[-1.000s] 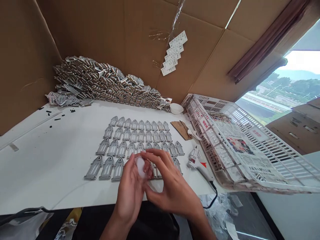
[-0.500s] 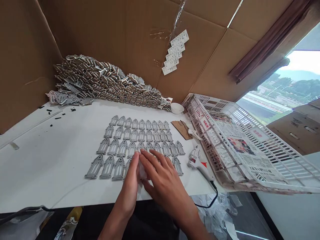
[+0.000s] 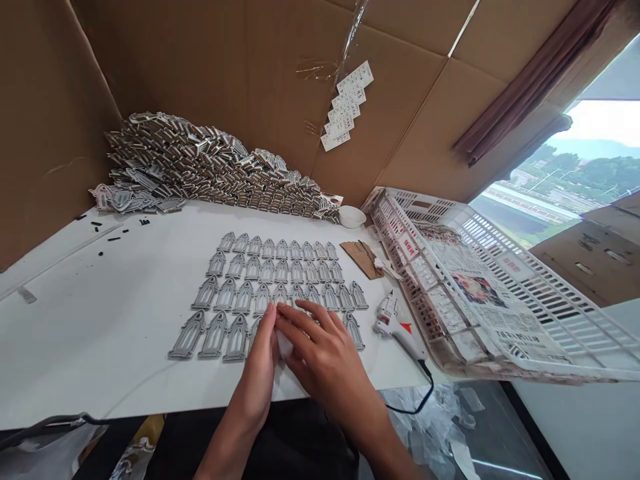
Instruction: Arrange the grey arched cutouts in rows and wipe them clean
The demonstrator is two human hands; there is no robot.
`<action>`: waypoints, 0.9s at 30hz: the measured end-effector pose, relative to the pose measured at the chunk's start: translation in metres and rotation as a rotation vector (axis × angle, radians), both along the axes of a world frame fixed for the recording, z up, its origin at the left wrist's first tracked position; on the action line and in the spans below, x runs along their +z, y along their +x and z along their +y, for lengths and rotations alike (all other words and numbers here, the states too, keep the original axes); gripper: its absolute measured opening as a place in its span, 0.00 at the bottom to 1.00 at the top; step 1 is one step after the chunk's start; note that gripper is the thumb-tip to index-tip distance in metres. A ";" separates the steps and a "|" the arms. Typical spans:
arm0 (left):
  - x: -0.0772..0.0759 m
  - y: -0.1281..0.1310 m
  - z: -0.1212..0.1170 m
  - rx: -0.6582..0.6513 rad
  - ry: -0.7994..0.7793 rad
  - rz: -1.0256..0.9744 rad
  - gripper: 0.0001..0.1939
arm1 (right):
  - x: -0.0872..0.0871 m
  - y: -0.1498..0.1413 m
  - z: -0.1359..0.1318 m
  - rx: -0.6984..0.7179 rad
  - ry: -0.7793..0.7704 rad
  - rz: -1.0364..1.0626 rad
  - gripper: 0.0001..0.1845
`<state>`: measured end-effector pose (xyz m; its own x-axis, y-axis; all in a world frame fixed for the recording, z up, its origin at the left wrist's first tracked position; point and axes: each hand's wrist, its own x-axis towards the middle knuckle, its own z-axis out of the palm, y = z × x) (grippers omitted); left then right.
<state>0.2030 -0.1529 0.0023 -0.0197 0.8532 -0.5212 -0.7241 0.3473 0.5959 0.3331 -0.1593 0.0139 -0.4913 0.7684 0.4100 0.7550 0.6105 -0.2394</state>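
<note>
My left hand [image 3: 255, 363] and my right hand [image 3: 320, 353] meet low over the table, pinching a small white wad of tissue or cloth [image 3: 284, 345] between them. Both hands rest close over the front rows of grey arched window-shaped pieces [image 3: 215, 335], which lie in neat rows on a white board [image 3: 100, 333]. My fingers hide several pieces in the front row. A heap of stacked metallic arched pieces [image 3: 210, 177] lies behind the rows.
A white hot-glue gun [image 3: 395, 323] lies right of my right hand, its black cord running off the board. Further back are a small white bowl [image 3: 352, 217], a cardboard scrap [image 3: 361, 259], and a tilted white plastic crate [image 3: 405, 243] lined with newspaper. Cardboard walls surround the board.
Over the last second both hands have dropped from above the pieces down close to them, with the white wad still between them. The grey pieces have not visibly moved.
</note>
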 end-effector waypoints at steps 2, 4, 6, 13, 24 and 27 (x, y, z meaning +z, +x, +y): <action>0.000 0.000 0.001 -0.027 0.017 0.013 0.16 | 0.001 0.000 0.000 0.004 -0.007 -0.014 0.29; 0.001 0.001 0.001 -0.050 0.026 0.028 0.18 | 0.003 0.000 -0.001 0.006 -0.022 -0.041 0.30; 0.001 0.001 0.000 -0.068 0.035 0.034 0.18 | 0.004 0.000 -0.001 0.005 -0.027 -0.064 0.31; -0.013 0.000 0.002 0.015 0.102 0.039 0.20 | -0.003 -0.009 -0.002 -0.016 0.062 0.025 0.28; -0.012 -0.001 0.000 0.084 0.207 0.141 0.28 | -0.009 -0.016 0.002 -0.024 0.074 0.138 0.28; -0.003 -0.006 -0.002 -0.017 0.203 0.162 0.36 | -0.007 -0.012 0.004 -0.024 0.034 0.199 0.29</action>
<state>0.1969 -0.1551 -0.0012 -0.0740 0.9408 -0.3308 -0.6086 0.2202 0.7623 0.3214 -0.1550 0.0073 -0.3794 0.7632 0.5231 0.7095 0.6029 -0.3649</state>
